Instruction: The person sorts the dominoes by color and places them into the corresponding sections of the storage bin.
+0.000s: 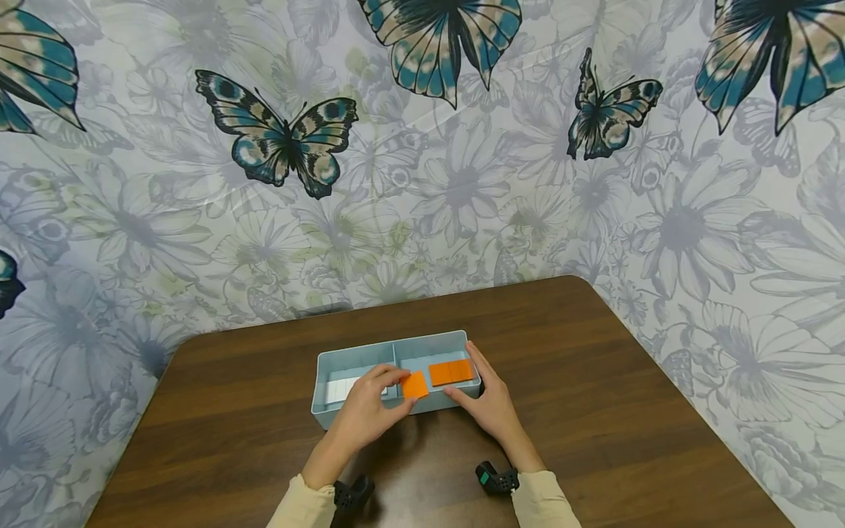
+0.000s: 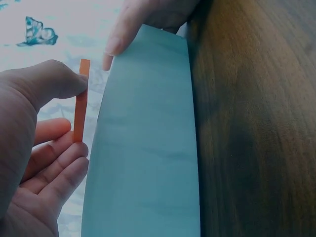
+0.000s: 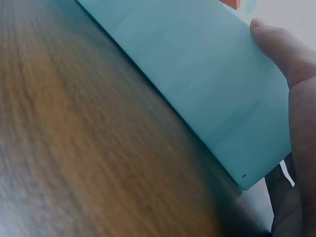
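A light blue two-compartment box (image 1: 436, 402) stands on the table. Between thumb and fingers, my left hand (image 1: 367, 412) pinches a thin orange square tile (image 1: 415, 385), held up at the box's front side near the divider. Seen edge-on in the left wrist view, that orange tile (image 2: 81, 101) is apart from the box wall. My right hand (image 1: 494, 412) grips the box's right front corner, thumb at the front rim and fingers along the right end. More orange tiles (image 1: 452, 372) lie in a row in the right compartment. White tiles (image 1: 337, 391) lie in the left one, partly hidden by my left hand.
The brown wooden table (image 1: 594, 425) reaches back to a wall covering (image 1: 462, 183) printed with flowers and butterflies. A black device (image 1: 496, 478) is strapped on the right wrist, and another (image 1: 353, 493) on the left.
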Available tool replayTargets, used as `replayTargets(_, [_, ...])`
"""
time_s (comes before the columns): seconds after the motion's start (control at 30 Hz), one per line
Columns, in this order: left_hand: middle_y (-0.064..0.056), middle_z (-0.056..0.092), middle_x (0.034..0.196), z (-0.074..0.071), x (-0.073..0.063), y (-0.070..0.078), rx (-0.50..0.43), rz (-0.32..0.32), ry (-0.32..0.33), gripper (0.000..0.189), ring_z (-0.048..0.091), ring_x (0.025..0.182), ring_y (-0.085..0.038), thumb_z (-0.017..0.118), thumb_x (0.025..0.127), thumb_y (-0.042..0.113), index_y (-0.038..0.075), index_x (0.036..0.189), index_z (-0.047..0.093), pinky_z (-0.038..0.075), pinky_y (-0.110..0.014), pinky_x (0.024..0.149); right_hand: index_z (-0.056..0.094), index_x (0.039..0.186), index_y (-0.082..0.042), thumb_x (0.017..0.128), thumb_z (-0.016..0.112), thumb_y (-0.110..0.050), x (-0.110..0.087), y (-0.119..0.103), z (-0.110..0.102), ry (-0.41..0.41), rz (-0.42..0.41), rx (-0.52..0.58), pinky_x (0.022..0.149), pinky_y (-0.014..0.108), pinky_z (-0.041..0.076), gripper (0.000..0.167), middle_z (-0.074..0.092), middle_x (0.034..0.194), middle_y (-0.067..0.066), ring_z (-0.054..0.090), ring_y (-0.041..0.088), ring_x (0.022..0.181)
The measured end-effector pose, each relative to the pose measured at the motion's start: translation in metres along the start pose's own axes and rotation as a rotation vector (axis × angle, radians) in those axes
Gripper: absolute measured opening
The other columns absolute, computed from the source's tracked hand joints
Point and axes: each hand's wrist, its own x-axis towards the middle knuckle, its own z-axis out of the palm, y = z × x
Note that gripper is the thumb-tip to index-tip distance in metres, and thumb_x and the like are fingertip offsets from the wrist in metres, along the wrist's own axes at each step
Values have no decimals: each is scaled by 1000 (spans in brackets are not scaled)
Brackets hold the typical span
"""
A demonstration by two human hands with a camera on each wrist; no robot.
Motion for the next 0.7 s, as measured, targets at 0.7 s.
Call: replayTargets(0.7, [-7,70,113,9,24,0,15,-43,-87,34,67,98,-28,83,88,16,2,117,75,59,-43,88,36,162,-23,87,84,-40,0,1,-1,-13,10,-7,120,63,29,91,33,167,-1,35,30,153])
